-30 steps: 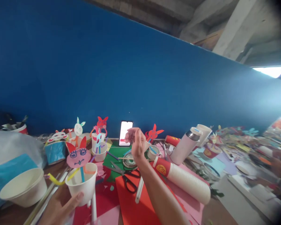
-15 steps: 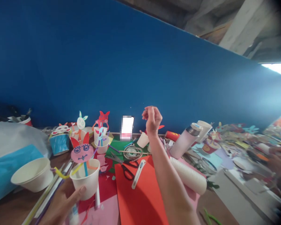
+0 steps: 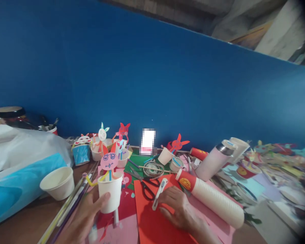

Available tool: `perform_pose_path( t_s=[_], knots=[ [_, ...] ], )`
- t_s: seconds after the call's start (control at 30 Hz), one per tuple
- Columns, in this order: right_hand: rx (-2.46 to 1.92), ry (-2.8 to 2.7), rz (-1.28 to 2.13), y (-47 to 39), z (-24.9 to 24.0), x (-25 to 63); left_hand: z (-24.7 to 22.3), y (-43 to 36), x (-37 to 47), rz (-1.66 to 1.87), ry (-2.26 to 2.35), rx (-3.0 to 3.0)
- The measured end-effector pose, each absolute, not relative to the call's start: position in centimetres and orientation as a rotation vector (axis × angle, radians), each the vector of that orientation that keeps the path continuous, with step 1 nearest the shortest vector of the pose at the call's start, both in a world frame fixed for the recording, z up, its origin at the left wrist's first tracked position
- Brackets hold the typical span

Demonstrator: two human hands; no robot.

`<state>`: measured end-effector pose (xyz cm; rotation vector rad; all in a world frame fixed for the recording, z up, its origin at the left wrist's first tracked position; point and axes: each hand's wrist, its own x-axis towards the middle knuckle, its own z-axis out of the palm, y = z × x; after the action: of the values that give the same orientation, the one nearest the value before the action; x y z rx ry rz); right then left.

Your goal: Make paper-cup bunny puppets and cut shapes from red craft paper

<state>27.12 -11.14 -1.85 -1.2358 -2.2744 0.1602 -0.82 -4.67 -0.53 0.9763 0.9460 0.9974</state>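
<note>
My left hand is closed around a white paper cup, its thumb across the front. Out of the cup rises a pink paper face with red ears and drawn eyes, on a blue strip; a yellow arm sticks out to the left. My right hand rests low over the red paper, thumb apart from the fingers. Its fingertips are right beside a white utility knife; whether they touch it I cannot tell. Black-handled scissors lie just left of the knife.
A stack of paper cups lies right of my right hand, near a thermos. Several cup figures, among them a red rabbit, stand behind. A phone leans at the blue wall. A paper bowl stands left.
My right hand has come down from its raised position before the wall to the red paper beside the utility knife. My left hand still holds the cup. The view has turned slightly left.
</note>
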Motion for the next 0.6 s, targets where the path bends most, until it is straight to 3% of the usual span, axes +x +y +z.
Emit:
perform_pose_path(
  t_s=[0.6],
  knots=[
    [-1.084, -2.359, -0.203, -8.8, -5.5, 24.4, 0.5, -2.2, 3.1, 0.929, 0.853, 1.190]
  ],
)
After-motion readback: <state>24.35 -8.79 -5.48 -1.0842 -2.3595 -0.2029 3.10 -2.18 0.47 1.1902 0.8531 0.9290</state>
